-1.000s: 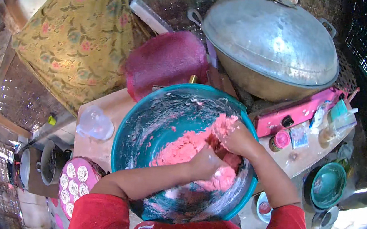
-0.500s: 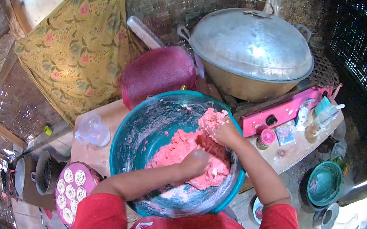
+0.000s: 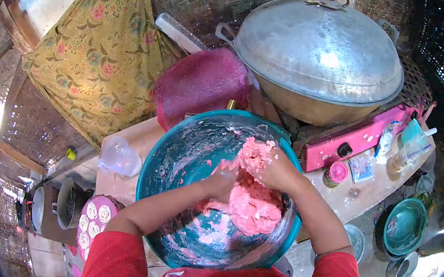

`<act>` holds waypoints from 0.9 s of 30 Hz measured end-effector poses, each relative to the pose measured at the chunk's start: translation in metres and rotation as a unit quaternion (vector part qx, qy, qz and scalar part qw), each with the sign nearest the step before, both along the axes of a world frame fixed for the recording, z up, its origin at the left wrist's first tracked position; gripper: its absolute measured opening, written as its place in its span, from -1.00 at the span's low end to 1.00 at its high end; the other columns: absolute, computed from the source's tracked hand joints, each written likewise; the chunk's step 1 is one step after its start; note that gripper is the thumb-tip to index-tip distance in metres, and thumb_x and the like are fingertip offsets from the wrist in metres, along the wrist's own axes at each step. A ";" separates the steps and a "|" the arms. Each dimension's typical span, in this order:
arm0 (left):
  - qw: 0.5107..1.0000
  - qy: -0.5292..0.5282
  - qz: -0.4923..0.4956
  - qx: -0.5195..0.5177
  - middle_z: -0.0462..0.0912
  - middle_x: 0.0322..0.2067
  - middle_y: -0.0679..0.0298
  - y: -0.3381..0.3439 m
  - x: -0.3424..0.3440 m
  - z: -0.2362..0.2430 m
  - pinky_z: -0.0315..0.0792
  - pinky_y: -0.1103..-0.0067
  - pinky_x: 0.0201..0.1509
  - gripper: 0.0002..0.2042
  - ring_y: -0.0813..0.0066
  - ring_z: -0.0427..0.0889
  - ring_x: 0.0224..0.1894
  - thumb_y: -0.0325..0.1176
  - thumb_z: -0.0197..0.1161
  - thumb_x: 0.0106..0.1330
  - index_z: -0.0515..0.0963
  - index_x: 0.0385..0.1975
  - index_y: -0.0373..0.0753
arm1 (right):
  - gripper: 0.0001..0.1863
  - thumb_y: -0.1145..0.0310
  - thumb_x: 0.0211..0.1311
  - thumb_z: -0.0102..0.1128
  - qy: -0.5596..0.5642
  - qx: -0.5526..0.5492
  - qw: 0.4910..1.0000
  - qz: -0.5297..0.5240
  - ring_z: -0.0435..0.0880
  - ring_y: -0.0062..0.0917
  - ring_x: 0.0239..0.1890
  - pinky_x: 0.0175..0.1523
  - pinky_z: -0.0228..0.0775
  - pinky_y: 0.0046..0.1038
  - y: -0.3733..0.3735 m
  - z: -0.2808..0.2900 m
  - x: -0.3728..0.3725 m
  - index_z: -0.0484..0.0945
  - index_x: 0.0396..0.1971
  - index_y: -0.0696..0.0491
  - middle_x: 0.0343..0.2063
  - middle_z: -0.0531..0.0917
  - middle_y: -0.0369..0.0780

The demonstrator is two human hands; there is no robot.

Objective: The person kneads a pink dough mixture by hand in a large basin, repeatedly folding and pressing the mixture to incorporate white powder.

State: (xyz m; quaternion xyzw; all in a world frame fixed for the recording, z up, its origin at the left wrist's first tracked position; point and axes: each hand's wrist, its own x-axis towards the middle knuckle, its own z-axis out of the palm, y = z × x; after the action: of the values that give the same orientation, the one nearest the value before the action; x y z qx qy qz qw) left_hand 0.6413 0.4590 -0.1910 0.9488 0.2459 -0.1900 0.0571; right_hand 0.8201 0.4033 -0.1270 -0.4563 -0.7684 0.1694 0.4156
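Note:
A large teal plastic basin (image 3: 147,207) stands before me, its inner wall smeared with white and pink residue. Inside it, toward the right, rests a rough mass of pink dough (image 3: 255,209). Over its far side my right hand (image 3: 278,170) is closed, with crumbly pink dough covering its fingers. My left hand (image 3: 219,187) is at the left edge of the dough, with pink dough at its fingertips; motion blurs its fingers.
Behind the basin sit a big lidded metal pot (image 3: 321,51) and a pink stove (image 3: 350,135). A magenta cloth-like bundle (image 3: 203,86) lies beyond the rim. A clear plastic jug (image 3: 120,156) stands left; a small pink-lidded jar (image 3: 337,173) and packets lie right.
My left hand has pulled back left from the middle of the dough. The dough now sits more to the right, baring the basin's lower left. The view has shifted slightly.

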 end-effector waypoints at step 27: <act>0.947 -0.294 0.091 -0.091 0.47 -0.21 0.02 -0.073 0.033 -0.038 0.29 0.30 -0.18 -0.70 0.11 0.46 -0.19 -0.21 0.06 0.01 0.46 -0.28 -0.22 | -0.82 0.30 0.03 0.03 -0.009 -0.030 0.999 0.026 0.49 -0.26 -0.37 -0.25 0.32 -0.34 0.002 -0.003 -0.001 0.52 -0.42 0.07 -0.43 0.52 -0.12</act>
State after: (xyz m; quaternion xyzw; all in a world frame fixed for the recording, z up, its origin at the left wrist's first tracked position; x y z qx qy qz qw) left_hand 0.6740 0.3862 -0.2294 0.9269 0.2848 0.0821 0.2304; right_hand 0.8191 0.4056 -0.1301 -0.4499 -0.7783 0.1988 0.3903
